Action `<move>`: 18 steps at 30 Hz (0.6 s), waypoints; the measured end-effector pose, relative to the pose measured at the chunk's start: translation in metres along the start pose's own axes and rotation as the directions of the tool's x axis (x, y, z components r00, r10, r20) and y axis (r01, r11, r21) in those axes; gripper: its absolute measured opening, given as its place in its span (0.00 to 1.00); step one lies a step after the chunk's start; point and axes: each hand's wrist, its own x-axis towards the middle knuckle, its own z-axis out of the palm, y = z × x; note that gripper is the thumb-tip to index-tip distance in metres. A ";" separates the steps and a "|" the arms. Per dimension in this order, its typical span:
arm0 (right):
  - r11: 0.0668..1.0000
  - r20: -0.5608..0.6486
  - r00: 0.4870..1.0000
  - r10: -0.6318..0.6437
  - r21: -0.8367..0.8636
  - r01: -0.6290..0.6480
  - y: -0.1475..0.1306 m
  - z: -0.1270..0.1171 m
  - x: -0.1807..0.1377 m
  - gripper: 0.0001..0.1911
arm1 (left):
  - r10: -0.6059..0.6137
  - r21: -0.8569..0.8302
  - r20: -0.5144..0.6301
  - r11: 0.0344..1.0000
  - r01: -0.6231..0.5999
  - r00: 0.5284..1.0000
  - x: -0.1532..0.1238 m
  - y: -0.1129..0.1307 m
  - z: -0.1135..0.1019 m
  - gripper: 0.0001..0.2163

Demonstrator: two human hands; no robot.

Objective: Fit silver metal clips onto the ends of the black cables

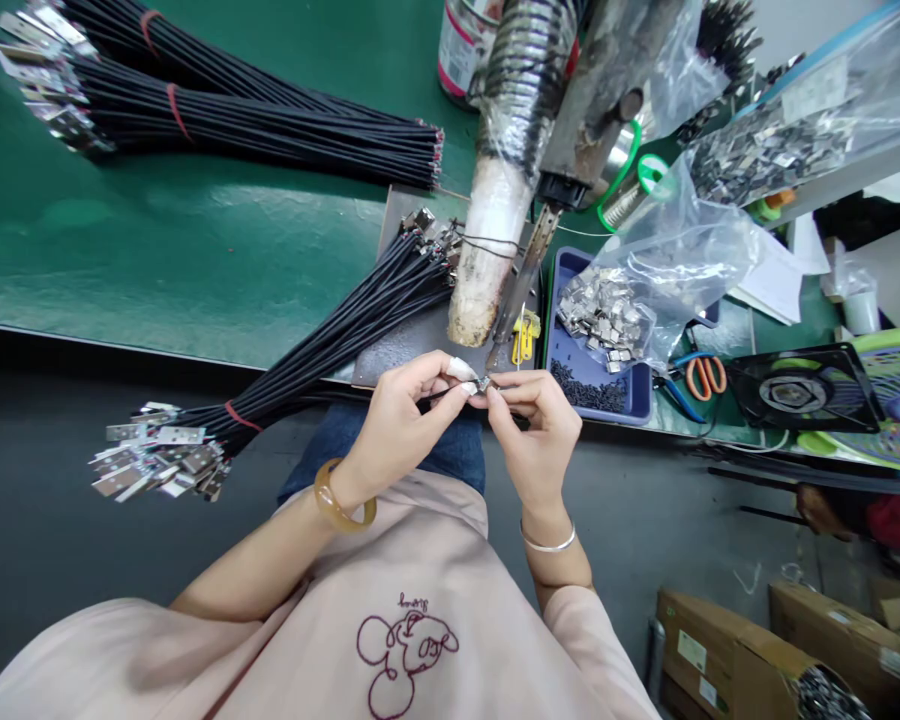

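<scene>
**A:** What are the fingers doing?

**B:** The left hand (pixel 397 425) and the right hand (pixel 536 425) meet fingertip to fingertip just below the near edge of the bench. Both are pinched nearly shut on a small metal clip (pixel 483 382) held between them. A thin black wire (pixel 435 397) runs from the clip back under the left thumb. White tape covers the left fingertips (pixel 461 370). The clip is too small to make out in detail.

**A:** And around the wrists?

**B:** An amber bangle (pixel 341 505) on the left, a thin silver bracelet (pixel 547 545) on the right, both above a pale pink top.

**A:** What lies near the hands?

**B:** Left of them, a bundle of black cables (pixel 345 335) slants off the bench edge, its metal-tagged ends (pixel 161 465) hanging over the dark floor. Just beyond the hands, a grey plate (pixel 412 340) carries a taped-up tool (pixel 495 220) that points down toward them. To the right, a blue tray (pixel 637 400) holds metal clips and small dark parts, with a clear plastic bag (pixel 682 250) spilling into it. Orange-handled scissors (pixel 701 375) lie just right of the tray, and a black fan (pixel 802 390) sits further right.

**A:** And the surface and room?

**B:** A green mat (pixel 195 250) covers the bench. Far left, more black cable bundles (pixel 270 110) lie across it. Cardboard boxes (pixel 727 640) stand on the floor at near right
</scene>
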 end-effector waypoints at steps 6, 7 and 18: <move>0.990 0.051 0.994 0.099 0.097 -0.104 0.001 -0.003 0.002 0.04 | -0.011 -0.015 0.032 1.000 0.012 0.999 0.000 0.004 -0.002 0.04; 0.995 0.035 0.997 0.071 0.072 -0.074 0.001 -0.003 0.003 0.04 | -0.004 -0.010 0.023 1.000 0.004 1.000 0.000 0.005 -0.001 0.04; 0.992 0.004 0.995 -0.100 -0.074 0.100 0.002 0.000 0.009 0.04 | -0.031 -0.045 -0.037 0.999 0.029 0.999 0.002 0.001 0.005 0.03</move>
